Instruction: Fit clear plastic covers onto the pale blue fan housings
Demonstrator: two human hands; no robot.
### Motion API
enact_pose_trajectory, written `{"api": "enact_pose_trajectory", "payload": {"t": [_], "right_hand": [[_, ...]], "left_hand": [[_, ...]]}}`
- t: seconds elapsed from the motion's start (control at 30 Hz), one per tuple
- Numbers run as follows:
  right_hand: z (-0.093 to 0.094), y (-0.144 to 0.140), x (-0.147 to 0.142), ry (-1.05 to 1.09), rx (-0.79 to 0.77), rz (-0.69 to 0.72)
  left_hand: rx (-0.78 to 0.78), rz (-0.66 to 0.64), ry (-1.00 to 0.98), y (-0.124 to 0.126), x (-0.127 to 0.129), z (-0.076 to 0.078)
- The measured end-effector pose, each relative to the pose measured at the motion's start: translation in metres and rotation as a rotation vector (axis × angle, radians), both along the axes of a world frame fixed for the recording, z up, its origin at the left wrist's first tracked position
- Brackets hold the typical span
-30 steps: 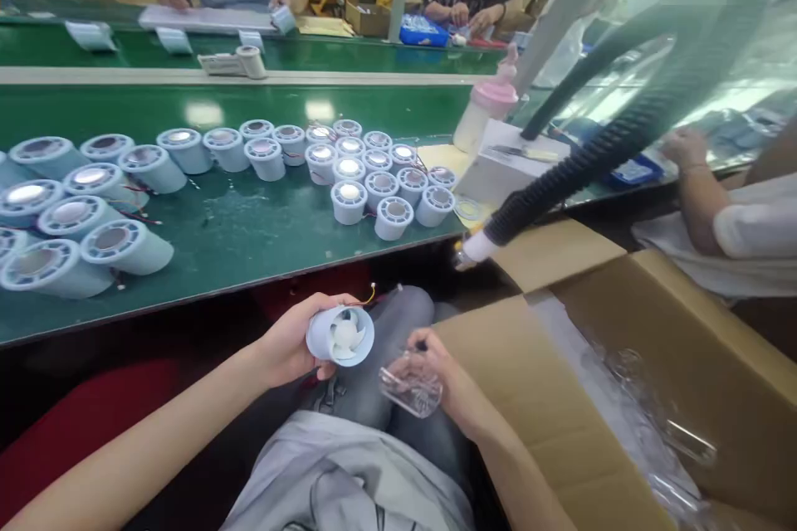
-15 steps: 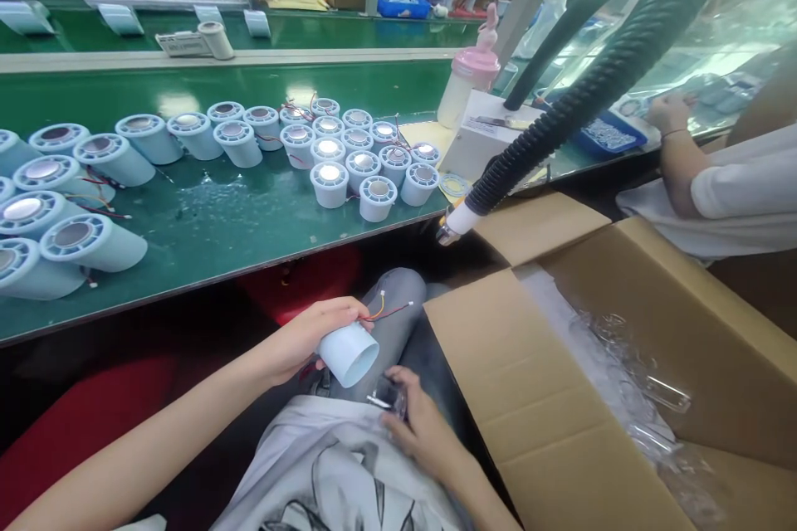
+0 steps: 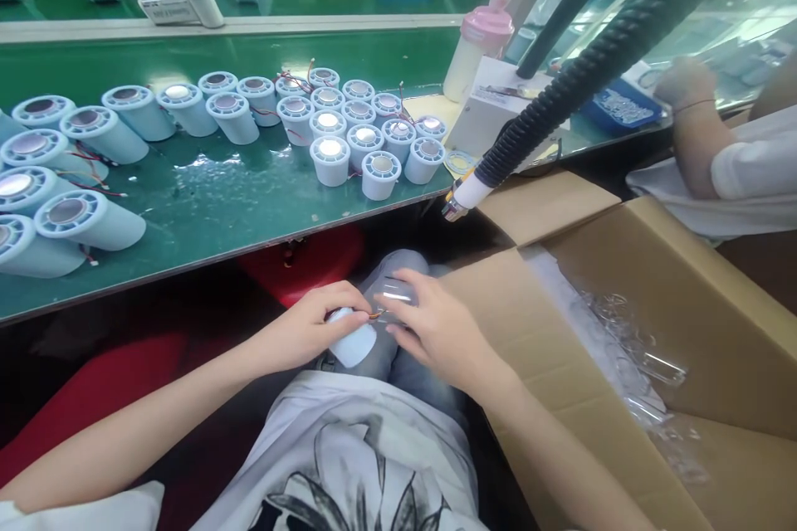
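— What's the left hand [image 3: 311,328] got hold of?

— A pale blue fan housing [image 3: 352,342], fingers wrapped over the top of it, pinned low over the lap so it can't roll. Thin wires [image 3: 374,314] poke out of its far end.

— And the right hand [image 3: 436,328]?

— Fingers pinched narrow around a clear plastic piece [image 3: 393,296], held right against the end of the housing where the wires come out. I'd guess the two are kept that close so one can be lined up with the other, though the hand hides the joint itself.

— Why down there and not on the bench?

— The green belt [image 3: 237,199] in front is crowded: rows of the same housings [image 3: 349,133], some upright, some lying on their sides at the left. The open cardboard box [image 3: 685,332] sits just beside the right knee, with more clear parts [image 3: 628,365] in it, within easy reach of that hand.

— Anything else nearby?

— A black ribbed hose [image 3: 598,58] hangs over the belt's edge, a pink-lidded bottle [image 3: 476,54] behind it, and a neighbour's arm [image 3: 697,133] off to the right.
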State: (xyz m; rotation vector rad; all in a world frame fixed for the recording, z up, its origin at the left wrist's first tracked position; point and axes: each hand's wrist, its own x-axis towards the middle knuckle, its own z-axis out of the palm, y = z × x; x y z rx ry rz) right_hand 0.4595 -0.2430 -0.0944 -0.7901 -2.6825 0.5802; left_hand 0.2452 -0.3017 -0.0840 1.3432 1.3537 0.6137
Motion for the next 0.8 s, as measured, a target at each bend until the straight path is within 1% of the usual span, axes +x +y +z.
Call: {"api": "enact_pose_trajectory", "payload": {"t": [0.07, 0.13, 0.2, 0.27, 0.33, 0.4, 0.47, 0.53, 0.6, 0.63, 0.67, 0.7, 0.77, 0.8], "right_hand": [[0.001, -0.001, -0.005, -0.011, -0.137, 0.052], [0.002, -0.002, -0.005, 0.05, -0.325, 0.059], [0.005, -0.003, -0.005, 0.153, -0.459, -0.005], [0.007, -0.004, -0.005, 0.247, -0.531, -0.083], [0.009, -0.005, -0.005, 0.325, -0.613, -0.155], [0.009, -0.003, -0.006, 0.385, -0.726, -0.226], [0.008, 0.0, -0.006, 0.443, -0.838, -0.284], [0.006, 0.004, -0.005, 0.505, -0.944, -0.303], [0.004, 0.007, -0.002, 0.575, -1.039, -0.281], [0.003, 0.007, -0.001, 0.601, -1.062, -0.245], [0.003, 0.006, 0.001, 0.604, -1.04, -0.195], [0.002, 0.005, 0.003, 0.582, -0.966, -0.138], [0.003, -0.001, 0.006, 0.488, -0.712, -0.037], [0.003, -0.004, 0.008, 0.438, -0.578, -0.004]], "left_hand": [[0.177, -0.013, 0.091, -0.003, 0.0, 0.0], [0.233, 0.056, 0.103, -0.007, 0.0, -0.004], [0.245, 0.14, 0.047, -0.01, -0.001, -0.01], [0.273, 0.182, 0.014, -0.012, -0.002, -0.018], [0.337, 0.165, 0.037, -0.012, -0.004, -0.026], [0.393, 0.12, 0.059, -0.01, -0.005, -0.032], [0.381, 0.044, 0.01, -0.008, -0.006, -0.035], [0.293, -0.041, -0.109, -0.006, -0.005, -0.034], [0.176, -0.07, -0.241, -0.006, -0.003, -0.031], [0.122, -0.05, -0.294, -0.007, -0.002, -0.029], [0.078, -0.012, -0.337, -0.008, -0.002, -0.026], [0.037, 0.033, -0.375, -0.01, -0.001, -0.024], [-0.038, 0.097, -0.445, -0.013, 0.0, -0.019], [-0.071, 0.108, -0.478, -0.014, 0.0, -0.016]]}}
